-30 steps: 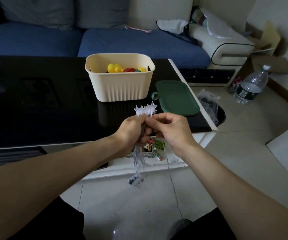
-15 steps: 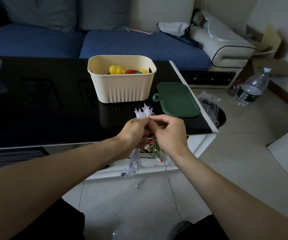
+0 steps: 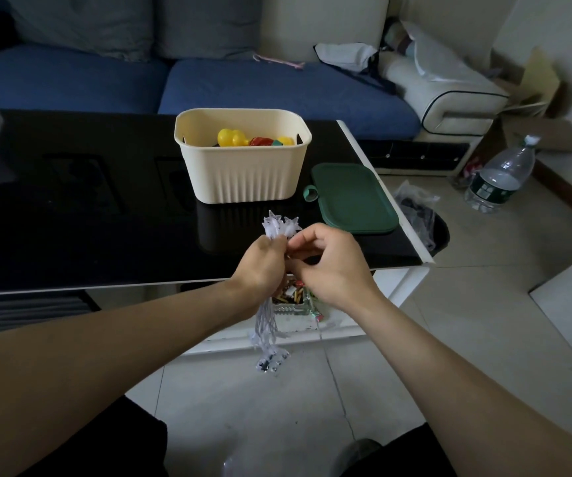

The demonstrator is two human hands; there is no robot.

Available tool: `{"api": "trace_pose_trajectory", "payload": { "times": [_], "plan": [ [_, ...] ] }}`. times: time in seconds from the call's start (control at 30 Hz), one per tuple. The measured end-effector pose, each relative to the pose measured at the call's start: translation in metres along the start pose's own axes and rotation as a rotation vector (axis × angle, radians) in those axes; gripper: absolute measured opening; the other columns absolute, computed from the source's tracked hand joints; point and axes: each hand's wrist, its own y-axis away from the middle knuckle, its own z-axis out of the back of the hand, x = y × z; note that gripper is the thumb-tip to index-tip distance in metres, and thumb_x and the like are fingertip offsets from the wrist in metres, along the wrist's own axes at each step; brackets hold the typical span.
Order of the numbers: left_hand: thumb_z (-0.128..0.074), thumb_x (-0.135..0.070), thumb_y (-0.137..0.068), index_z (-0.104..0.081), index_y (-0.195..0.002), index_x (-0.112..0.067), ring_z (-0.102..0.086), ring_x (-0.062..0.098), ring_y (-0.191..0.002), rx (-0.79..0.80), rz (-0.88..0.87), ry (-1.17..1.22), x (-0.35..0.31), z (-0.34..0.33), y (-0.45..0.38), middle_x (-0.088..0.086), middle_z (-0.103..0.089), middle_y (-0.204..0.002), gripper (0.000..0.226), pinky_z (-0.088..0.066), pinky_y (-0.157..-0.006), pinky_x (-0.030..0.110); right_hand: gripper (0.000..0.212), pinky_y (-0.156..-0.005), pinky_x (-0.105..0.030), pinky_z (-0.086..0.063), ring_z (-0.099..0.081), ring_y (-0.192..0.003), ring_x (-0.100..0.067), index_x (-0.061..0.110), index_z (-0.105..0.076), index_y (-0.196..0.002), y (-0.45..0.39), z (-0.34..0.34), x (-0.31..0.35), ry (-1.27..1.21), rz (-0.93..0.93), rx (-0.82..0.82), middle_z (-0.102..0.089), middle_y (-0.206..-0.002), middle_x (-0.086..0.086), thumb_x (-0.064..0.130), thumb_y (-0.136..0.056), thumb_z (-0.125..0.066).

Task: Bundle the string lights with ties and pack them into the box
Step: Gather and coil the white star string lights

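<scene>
Bundling star lights, tie step

Table first: glossy black coffee table (image 3: 71,218), cream ribbed plastic box (image 3: 243,173) open on it. Left hand (image 3: 260,266) fists the clear star-shaped string lights (image 3: 279,227) above the table edge; right hand (image 3: 329,266) pinches at them. I'd cinch the tie tight, close under the stars.

Black glossy table (image 3: 71,218) with cream box (image 3: 243,173), green lid (image 3: 353,201).

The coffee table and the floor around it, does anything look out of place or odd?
Mostly tidy. The box stands open, its green lid beside it on the table. Oddest is a water bottle on the floor, leaning.
</scene>
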Motion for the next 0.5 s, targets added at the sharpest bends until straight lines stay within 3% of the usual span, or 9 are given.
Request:
{"api": "trace_pose_trajectory", "payload": {
  "times": [0.13, 0.23, 0.3, 0.37, 0.43, 0.5],
  "plan": [
    [-0.033, -0.018, -0.105, -0.049, -0.075, -0.012, -0.044, 0.010, -0.040, -0.114, -0.050, -0.015, -0.002, 0.004, -0.005, -0.006, -0.048, -0.047, 0.035, -0.032, -0.040, 0.022, 0.037, -0.079, -0.025, -0.058, -0.069, -0.095, -0.004, 0.028, -0.054, -0.089, 0.004, -0.004, 0.000, -0.078, -0.006, 0.082, -0.071, -0.103, 0.003, 0.003, -0.080, -0.079],
    [-0.033, -0.023, -0.106, -0.051, -0.084, -0.013, -0.044, 0.011, -0.047, -0.175, -0.126, -0.011, -0.005, 0.006, -0.010, -0.004, -0.049, -0.055, 0.030, -0.035, -0.047, 0.025, 0.035, -0.070, -0.021, -0.053, -0.067, -0.086, -0.009, 0.025, -0.050, -0.095, 0.004, -0.008, 0.003, -0.043, -0.101, 0.024, -0.066, -0.100, 0.003, 0.014, -0.081, -0.080],
    [-0.033, -0.023, -0.105, -0.047, -0.082, -0.015, -0.037, 0.010, -0.045, -0.191, -0.163, 0.042, -0.010, 0.008, -0.012, -0.006, -0.043, -0.053, 0.028, -0.031, -0.045, 0.026, 0.036, -0.066, -0.019, -0.046, -0.062, -0.080, -0.008, 0.025, -0.050, -0.104, 0.003, -0.008, -0.001, 0.048, -0.173, 0.144, -0.063, -0.093, 0.005, 0.025, -0.084, -0.079],
    [-0.032, -0.023, -0.105, -0.043, -0.081, -0.015, -0.031, 0.008, -0.043, -0.189, -0.175, 0.119, -0.017, 0.011, -0.012, -0.007, -0.037, -0.052, 0.028, -0.027, -0.041, 0.024, 0.019, -0.066, -0.024, -0.047, -0.062, -0.077, -0.009, 0.026, -0.056, -0.095, 0.004, -0.004, -0.005, 0.185, -0.204, 0.350, -0.066, -0.088, 0.005, 0.034, -0.090, -0.073],
    [-0.031, -0.024, -0.106, -0.041, -0.080, -0.016, -0.029, 0.008, -0.044, -0.211, -0.204, 0.182, -0.024, 0.018, -0.012, -0.005, -0.035, -0.055, 0.029, -0.025, -0.039, 0.022, 0.020, -0.077, -0.032, -0.051, -0.066, -0.088, -0.017, 0.025, -0.060, -0.081, 0.006, -0.001, -0.009, 0.373, -0.201, 0.555, -0.071, -0.098, -0.001, 0.037, -0.096, -0.063],
    [-0.030, -0.024, -0.107, -0.039, -0.078, -0.016, -0.029, 0.008, -0.046, -0.251, -0.239, 0.217, -0.028, 0.026, -0.014, -0.003, -0.035, -0.058, 0.031, -0.024, -0.040, 0.022, 0.016, -0.079, -0.030, -0.050, -0.065, -0.093, -0.017, 0.020, -0.063, -0.089, 0.007, 0.001, -0.012, 0.464, -0.198, 0.637, -0.070, -0.104, -0.002, 0.033, -0.098, -0.061]
  ]
}}
